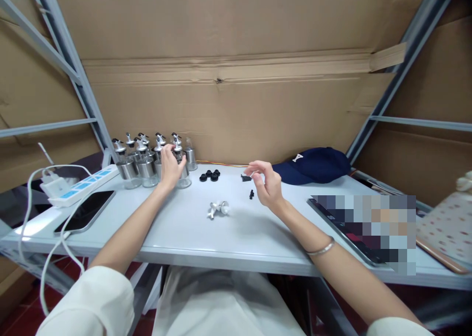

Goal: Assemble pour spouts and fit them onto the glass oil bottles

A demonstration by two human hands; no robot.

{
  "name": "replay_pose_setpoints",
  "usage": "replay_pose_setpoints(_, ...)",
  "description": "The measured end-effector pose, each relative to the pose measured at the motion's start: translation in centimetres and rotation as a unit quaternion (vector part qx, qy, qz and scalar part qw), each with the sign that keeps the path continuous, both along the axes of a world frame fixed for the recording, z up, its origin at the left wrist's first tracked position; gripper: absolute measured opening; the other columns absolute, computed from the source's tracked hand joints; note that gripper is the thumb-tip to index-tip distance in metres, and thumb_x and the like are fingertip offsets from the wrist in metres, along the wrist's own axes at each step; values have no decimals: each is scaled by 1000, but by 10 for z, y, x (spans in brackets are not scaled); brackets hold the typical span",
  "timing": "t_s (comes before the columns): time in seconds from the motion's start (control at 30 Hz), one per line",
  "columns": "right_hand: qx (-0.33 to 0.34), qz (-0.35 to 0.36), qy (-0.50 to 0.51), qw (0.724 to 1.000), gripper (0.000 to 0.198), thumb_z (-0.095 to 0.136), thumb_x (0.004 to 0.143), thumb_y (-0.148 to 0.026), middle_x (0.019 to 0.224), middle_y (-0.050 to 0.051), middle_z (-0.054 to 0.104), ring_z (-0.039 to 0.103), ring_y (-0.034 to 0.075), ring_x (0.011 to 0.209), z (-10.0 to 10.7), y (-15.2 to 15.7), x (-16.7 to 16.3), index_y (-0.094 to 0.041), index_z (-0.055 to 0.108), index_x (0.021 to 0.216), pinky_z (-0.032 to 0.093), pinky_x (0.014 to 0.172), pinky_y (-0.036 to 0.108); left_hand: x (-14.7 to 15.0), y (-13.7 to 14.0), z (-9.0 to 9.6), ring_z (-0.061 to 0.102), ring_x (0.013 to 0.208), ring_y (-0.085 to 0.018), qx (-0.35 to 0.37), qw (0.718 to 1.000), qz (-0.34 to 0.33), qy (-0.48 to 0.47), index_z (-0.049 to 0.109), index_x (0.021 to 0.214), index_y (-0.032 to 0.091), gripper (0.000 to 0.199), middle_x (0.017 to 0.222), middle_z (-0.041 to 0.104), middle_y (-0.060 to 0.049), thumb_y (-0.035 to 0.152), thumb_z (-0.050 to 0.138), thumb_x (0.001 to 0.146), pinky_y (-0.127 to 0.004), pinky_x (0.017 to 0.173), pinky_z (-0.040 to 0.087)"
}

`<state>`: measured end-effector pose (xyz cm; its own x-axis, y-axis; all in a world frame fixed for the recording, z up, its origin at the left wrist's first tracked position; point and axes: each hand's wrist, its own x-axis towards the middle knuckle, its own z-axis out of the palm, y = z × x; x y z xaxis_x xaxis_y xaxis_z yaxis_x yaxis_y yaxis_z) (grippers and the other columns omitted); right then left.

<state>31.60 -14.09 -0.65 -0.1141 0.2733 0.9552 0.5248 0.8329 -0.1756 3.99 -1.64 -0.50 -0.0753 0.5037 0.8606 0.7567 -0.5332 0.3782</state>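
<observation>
My left hand [170, 167] is at the back left of the table, its fingers and thumb curved around the upper part of a glass bottle [183, 178] with a metal sleeve and pourer top. Part of that bottle is hidden by the hand. Several similar bottles [127, 172] stand upright beside it. Over the table's right half, my right hand [268, 184] is raised with bent fingers, the thumb apart, and nothing visible in it. Near it lie small black pieces [251, 194] and a dark flat piece [246, 177]. Silvery pourer parts [218, 208] lie between my arms.
Black caps [210, 175] sit near the back edge. A navy cap [313, 166] and a blurred-out tablet [332, 223] are on the right. On the left are a power strip [84, 186], a phone [86, 212] and white cables. Cardboard [236, 114] walls the back.
</observation>
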Motion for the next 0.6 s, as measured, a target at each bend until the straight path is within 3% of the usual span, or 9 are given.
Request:
replay_pose_setpoints(0.07,-1,-5,0,1000,16,39,92,-27,78,4,65,63,15,69,0,0,0,-22,47,105,51,60,27,-2,-9,-2,25,135,-32,3,996,62,70,37,123,13,63,137,35,-21,44,60,73,-50,110,17)
replay_pose_setpoints(0.17,-2,-12,-1,1000,15,39,91,-27,78,4,66,64,15,69,0,-1,0,-22,47,104,51,60,27,-2,-19,-4,4,140,-36,-49,987,120,94,31,130,13,76,147,21,-20,44,63,69,-62,108,-2)
replay_pose_setpoints(0.27,-4,-20,-5,1000,16,38,92,-27,77,4,66,64,15,68,1,-1,0,-22,47,103,52,60,27,-1,-21,-7,-6,139,-40,-100,981,141,85,39,123,11,67,149,15,-21,43,61,68,-67,105,1)
replay_pose_setpoints(0.37,-7,-20,-9,1000,15,38,92,-27,76,3,66,64,14,67,0,0,0,-22,47,103,52,59,27,-2,-19,-9,-6,140,-39,-100,980,149,87,46,114,11,57,149,14,-21,41,59,67,-66,107,8)
replay_pose_setpoints(0.6,-21,-27,-17,999,17,37,92,-30,74,2,66,63,14,64,1,2,0,-22,48,102,52,59,27,-12,-17,-8,-4,140,-38,-97,983,135,73,44,115,10,60,149,16,-20,38,59,64,-62,109,11)
